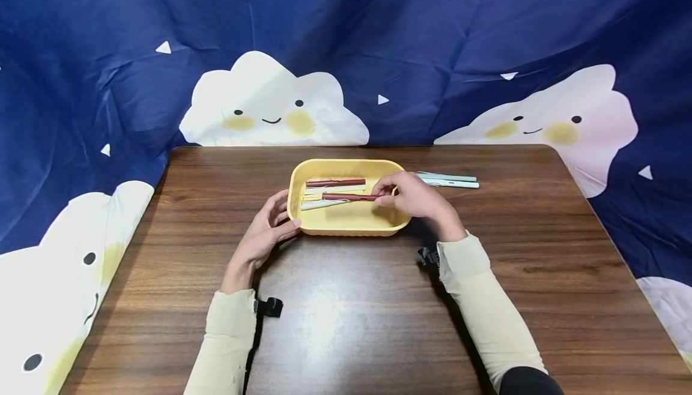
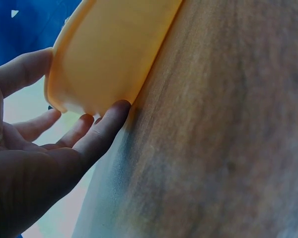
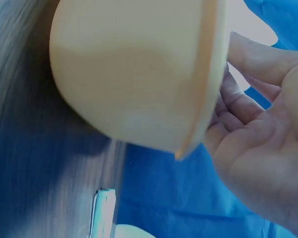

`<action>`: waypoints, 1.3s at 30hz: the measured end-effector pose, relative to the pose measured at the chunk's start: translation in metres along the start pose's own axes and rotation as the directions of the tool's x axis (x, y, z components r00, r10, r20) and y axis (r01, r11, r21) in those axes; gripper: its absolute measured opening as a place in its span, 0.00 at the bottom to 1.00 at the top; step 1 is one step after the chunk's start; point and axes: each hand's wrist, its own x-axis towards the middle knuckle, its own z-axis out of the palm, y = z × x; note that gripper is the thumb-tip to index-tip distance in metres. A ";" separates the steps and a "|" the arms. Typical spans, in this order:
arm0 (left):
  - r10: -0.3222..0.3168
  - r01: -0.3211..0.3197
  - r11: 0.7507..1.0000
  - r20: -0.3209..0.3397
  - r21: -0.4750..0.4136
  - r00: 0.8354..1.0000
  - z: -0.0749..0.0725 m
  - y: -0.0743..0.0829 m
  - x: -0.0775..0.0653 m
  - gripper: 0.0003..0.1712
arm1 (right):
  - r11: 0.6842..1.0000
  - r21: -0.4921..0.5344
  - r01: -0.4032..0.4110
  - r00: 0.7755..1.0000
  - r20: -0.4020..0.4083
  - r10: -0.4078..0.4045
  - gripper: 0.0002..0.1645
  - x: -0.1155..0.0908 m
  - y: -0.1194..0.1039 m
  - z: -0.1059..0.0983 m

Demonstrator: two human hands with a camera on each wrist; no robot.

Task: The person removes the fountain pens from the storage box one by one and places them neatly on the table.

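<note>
A shallow yellow plastic box (image 1: 351, 231) stands near the back of the wooden table. My left hand (image 1: 265, 233) holds its left end, thumb on the front rim and fingers against the end wall, close-up in the left wrist view. Over the box's right side, my right hand (image 1: 413, 195) pinches one end of a dark red pen (image 1: 348, 197). Inside lie another dark red pen (image 1: 335, 183), a pale pen (image 1: 335, 189) and a white pen (image 1: 324, 204); a yellow pen (image 1: 312, 197) is partly hidden among them. In the right wrist view the box wall (image 3: 134, 74) hides the right fingertips.
Right of the box, a light blue pen (image 1: 449, 177) and a white pen (image 1: 454, 183) lie side by side on the table (image 1: 540, 263). Behind the table hangs a dark blue cloth (image 1: 411, 41) printed with clouds. Each wrist carries a black strap mount (image 1: 270, 307).
</note>
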 end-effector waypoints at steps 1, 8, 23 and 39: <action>-0.001 0.001 1.000 0.000 0.000 1.000 0.000 0.000 0.000 0.47 | 1.000 -0.004 -0.005 1.000 -0.003 0.005 0.03 -0.002 0.001 -0.002; -0.005 0.005 1.000 -0.002 0.005 1.000 0.001 0.001 0.000 0.47 | 1.000 -0.004 0.002 1.000 -0.014 -0.002 0.03 -0.010 0.006 -0.008; -0.016 0.016 1.000 -0.006 0.007 1.000 0.001 0.001 0.000 0.46 | 1.000 -0.023 -0.015 0.999 -0.042 0.014 0.05 -0.017 0.014 -0.016; -0.015 0.015 1.000 -0.004 0.007 1.000 0.002 0.003 -0.001 0.46 | 1.000 -0.013 -0.019 0.997 -0.070 0.018 0.05 -0.026 0.026 -0.024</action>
